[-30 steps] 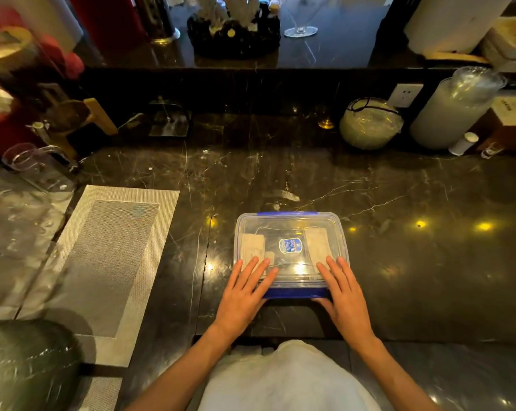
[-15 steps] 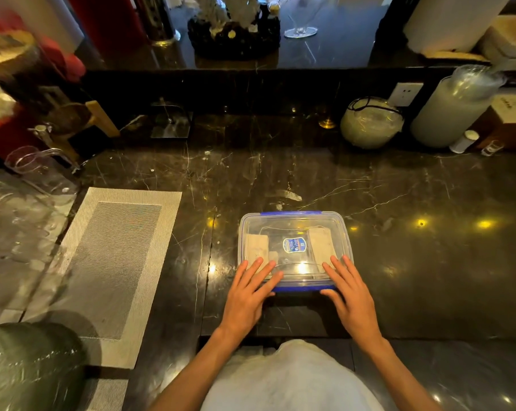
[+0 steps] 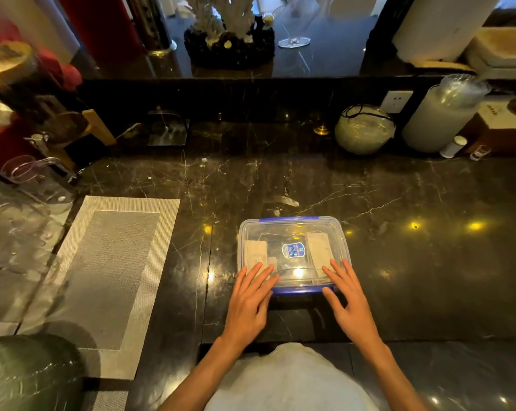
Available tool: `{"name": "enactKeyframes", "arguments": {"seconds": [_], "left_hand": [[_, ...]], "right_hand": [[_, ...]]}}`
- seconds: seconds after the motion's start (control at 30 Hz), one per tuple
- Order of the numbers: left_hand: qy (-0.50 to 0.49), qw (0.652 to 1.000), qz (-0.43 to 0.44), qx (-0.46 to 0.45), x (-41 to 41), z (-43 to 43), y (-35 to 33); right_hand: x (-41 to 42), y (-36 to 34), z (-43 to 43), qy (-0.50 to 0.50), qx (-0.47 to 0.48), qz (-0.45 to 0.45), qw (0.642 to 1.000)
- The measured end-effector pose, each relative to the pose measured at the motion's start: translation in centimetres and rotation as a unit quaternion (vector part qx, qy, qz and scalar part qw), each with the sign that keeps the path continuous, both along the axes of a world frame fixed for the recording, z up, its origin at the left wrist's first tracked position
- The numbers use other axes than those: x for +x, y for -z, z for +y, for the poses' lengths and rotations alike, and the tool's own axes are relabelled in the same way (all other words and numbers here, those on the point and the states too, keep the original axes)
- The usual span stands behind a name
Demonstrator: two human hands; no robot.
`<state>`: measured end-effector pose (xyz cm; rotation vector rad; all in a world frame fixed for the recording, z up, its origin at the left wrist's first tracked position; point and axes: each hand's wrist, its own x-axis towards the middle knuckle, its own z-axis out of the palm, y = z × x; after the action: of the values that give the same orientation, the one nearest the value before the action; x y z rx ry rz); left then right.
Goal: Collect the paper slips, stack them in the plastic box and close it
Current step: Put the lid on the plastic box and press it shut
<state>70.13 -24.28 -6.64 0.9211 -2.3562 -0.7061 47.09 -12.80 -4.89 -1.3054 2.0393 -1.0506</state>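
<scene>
Clear plastic box [image 3: 293, 252] with blue trim sits lid-on on the dark veined marble counter [image 3: 414, 262], just right of a woven grey placemat [image 3: 108, 274]. There's a blue shield-shaped sticker [image 3: 293, 250] on the lid, but the writing's too small to read. Pale paper slips [image 3: 319, 249] show through at the left and right sides. Left hand [image 3: 249, 304] and right hand [image 3: 351, 304] both lie flat, fingers spread, fingertips on the lid's near edge, so no grip on anything.
</scene>
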Motion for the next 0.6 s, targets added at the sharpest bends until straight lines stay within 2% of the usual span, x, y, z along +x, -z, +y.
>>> {"name": "enactKeyframes", "arguments": {"seconds": [0.07, 0.13, 0.2, 0.23, 0.3, 0.33, 0.4, 0.6], "left_hand": [[-0.057, 0.996, 0.026, 0.062, -0.2, -0.1, -0.9], [-0.16, 0.973, 0.048, 0.16, -0.5, -0.7, -1.7], [-0.222, 0.922, 0.079, 0.309, -0.6, -1.7, -2.6], [-0.223, 0.89, 0.101, 0.384, -0.6, -2.2, -3.0], [-0.195, 0.824, 0.147, 0.511, -0.5, -2.9, -3.4], [-0.18, 0.806, 0.156, 0.541, -0.3, -3.2, -3.4], [-0.17, 0.804, 0.158, 0.548, -0.1, -3.7, -3.3], [-0.168, 0.817, 0.174, 0.523, 0.2, -6.1, -4.0]], "right_hand": [[-0.2, -0.5, -0.1, 0.022, -0.006, -0.049, 0.999], [-0.3, -0.6, -0.4, 0.07, -0.019, -0.075, 0.995], [-0.4, -0.5, -0.7, 0.145, -0.017, -0.114, 0.983], [-0.5, -0.5, -1.0, 0.181, -0.009, -0.157, 0.971], [-0.4, -0.5, -1.6, 0.225, 0.001, -0.298, 0.927], [-0.4, -0.5, -1.9, 0.233, 0.005, -0.36, 0.903], [-0.3, -0.4, -2.3, 0.236, 0.014, -0.4, 0.885], [-0.3, -1.0, -3.7, 0.194, 0.03, -0.393, 0.898]]}}
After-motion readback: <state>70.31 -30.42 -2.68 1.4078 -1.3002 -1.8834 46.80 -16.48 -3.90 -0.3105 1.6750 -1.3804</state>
